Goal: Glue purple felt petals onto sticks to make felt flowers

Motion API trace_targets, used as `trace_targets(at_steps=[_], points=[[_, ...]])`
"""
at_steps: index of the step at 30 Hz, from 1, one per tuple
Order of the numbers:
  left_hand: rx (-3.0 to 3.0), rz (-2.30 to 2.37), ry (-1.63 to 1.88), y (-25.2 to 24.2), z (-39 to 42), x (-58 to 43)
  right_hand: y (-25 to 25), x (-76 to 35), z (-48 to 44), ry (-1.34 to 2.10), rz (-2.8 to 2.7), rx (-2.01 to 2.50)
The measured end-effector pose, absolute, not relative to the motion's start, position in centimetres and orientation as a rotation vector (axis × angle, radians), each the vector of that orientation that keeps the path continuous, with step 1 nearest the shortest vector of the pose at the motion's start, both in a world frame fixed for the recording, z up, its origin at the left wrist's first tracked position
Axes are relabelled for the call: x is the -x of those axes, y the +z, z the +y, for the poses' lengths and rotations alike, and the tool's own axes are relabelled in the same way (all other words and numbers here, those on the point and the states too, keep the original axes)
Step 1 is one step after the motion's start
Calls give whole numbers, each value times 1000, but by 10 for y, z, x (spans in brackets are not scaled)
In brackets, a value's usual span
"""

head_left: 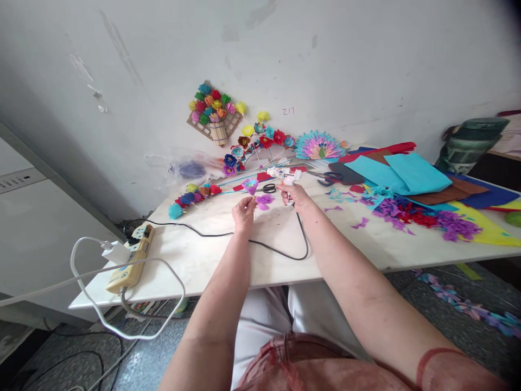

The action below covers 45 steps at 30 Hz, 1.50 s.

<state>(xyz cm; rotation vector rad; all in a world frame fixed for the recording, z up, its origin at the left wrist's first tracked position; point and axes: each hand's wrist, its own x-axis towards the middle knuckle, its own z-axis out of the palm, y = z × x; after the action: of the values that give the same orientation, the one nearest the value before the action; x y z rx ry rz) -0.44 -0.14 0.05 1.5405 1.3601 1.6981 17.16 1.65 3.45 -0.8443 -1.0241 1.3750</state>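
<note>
Free room: white tabletop (pixel 191 258), front strip between power strip (pixel 134 266) and left forearm (pixel 222 298); also front edge between the two forearms. Obstacles: black cord (pixel 203 235), crossing under the left wrist (pixel 243 231), looping below the right hand (pixel 297 198); white cable (pixel 134 337), overhanging the left corner; scissors (pixel 266 190), just beyond; paper pile (pixel 419 174), far right.

A white table (pixel 199 258) carries a cream power strip (pixel 127 276) at the left end, paper flowers (pixel 196 196) farther back, 2 pairs of scissors (pixel 269 188) mid-far, and purple scraps (pixel 360 223) and stacked coloured sheets (pixel 421 172) right.
</note>
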Motion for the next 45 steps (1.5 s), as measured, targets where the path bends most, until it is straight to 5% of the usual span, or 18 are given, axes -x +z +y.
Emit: trace_targets(at_steps=[35, 45], points=[[-1468, 1257, 1522, 2, 0, 4, 42, -192, 6, 1280, -1537, 790], [-1904, 1716, 1768, 6, -6, 8, 38, -195, 10, 1331, -1387, 582]])
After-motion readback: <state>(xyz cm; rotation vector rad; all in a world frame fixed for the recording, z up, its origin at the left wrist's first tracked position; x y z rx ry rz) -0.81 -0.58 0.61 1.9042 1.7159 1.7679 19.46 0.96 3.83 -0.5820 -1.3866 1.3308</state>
